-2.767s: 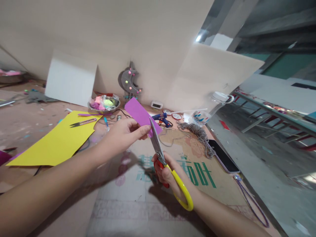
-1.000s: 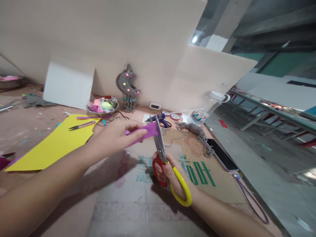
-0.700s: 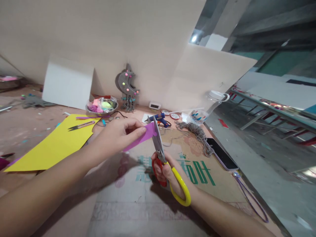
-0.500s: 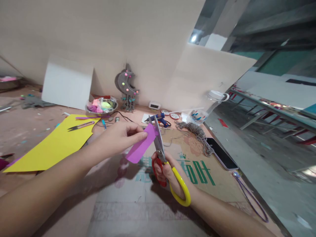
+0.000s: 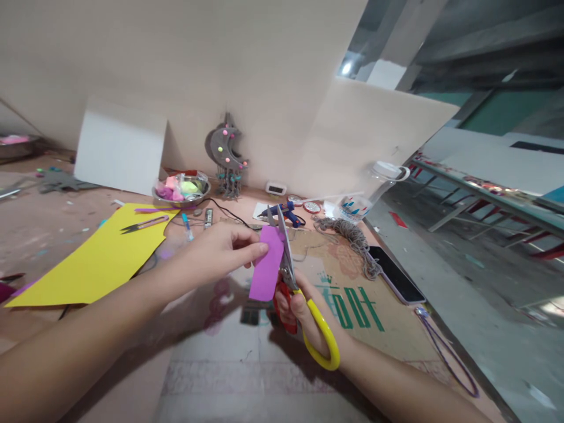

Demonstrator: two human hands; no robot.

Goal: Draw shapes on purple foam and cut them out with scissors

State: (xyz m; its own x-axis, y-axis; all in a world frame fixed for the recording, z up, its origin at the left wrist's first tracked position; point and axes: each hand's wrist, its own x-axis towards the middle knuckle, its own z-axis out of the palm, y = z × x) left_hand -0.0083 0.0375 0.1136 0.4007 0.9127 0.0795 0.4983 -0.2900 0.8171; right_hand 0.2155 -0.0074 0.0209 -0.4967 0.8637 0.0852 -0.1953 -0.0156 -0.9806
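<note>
Between thumb and fingers my left hand [image 5: 231, 249] pinches a small purple paper strip [image 5: 267, 267] by its left edge. My right hand [image 5: 304, 308] grips scissors [image 5: 285, 258] with one red and one yellow handle, fingers through the loops. Their blades point up and away, slightly parted, at the right edge of the purple paper. Both hands are held above a flattened cardboard sheet [image 5: 211, 376] with green print. Part of the lower blade is hidden behind the paper.
Left lies a yellow paper sheet [image 5: 97, 258] with thread snips [image 5: 145, 224] on it. Behind are a metal bowl of coloured clay [image 5: 183, 189], a grey moon decoration [image 5: 224, 150] and a glue gun [image 5: 284, 212]. At right are grey yarn [image 5: 352, 241], a phone [image 5: 396, 273] and a plastic jug [image 5: 368, 191].
My left hand has shifted slightly right and turned the purple paper more upright against the blades. The scissors have stayed nearly in place.
</note>
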